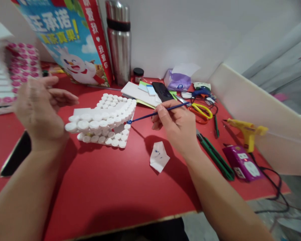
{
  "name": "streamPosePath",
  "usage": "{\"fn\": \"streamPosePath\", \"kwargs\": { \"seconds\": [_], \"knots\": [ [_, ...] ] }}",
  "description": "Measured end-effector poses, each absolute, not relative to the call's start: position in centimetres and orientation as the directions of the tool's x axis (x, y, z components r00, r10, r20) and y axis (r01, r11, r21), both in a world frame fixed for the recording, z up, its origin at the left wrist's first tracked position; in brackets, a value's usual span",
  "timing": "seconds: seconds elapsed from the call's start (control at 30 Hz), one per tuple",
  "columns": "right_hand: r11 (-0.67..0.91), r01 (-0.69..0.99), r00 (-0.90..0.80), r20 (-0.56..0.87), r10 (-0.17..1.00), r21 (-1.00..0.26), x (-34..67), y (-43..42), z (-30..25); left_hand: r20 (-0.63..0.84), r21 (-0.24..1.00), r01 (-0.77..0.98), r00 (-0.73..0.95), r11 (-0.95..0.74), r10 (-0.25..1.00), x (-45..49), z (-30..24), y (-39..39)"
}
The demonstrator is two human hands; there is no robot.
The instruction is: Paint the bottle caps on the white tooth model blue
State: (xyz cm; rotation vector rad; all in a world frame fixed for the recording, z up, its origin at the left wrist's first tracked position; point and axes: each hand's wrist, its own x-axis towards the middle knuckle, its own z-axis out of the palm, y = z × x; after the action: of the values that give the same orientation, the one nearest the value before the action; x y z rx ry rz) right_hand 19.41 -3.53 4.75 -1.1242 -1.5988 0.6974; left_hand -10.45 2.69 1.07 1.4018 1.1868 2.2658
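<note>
My right hand [177, 125] pinches a thin blue paintbrush [150, 115] whose blue-tipped end touches the right side of a white model [104, 122] built from rows of small round caps. The model lies on the red table [110, 187]. My left hand [41, 108] hovers just left of the model, fingers spread and loosely curved, holding nothing. A crumpled white tissue [159, 156] with blue stains lies under my right wrist.
Behind stand a steel flask [119, 43], a colourful printed box [65, 40], a small black jar [138, 74] and a black phone [163, 92]. To the right lie yellow-handled scissors [202, 110], a green cutter [215, 157], a yellow glue gun [245, 132] and a purple pack [242, 164].
</note>
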Motion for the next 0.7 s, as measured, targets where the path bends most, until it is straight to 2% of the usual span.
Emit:
{"fn": "streamPosePath", "kwargs": {
  "seconds": [0.27,0.7],
  "knots": [
    [0.384,0.282,-0.036,0.39,0.92,-0.879,19.2,-3.38,4.38,0.597,0.78,0.232,-0.555,-0.582,0.579,-9.48,1.91,1.87],
    [0.387,0.322,-0.071,0.386,0.92,-0.864,18.9,-3.53,4.22,0.62,0.755,0.208,-0.537,-0.622,0.573,-9.81,1.71,1.98]
  ]
}}
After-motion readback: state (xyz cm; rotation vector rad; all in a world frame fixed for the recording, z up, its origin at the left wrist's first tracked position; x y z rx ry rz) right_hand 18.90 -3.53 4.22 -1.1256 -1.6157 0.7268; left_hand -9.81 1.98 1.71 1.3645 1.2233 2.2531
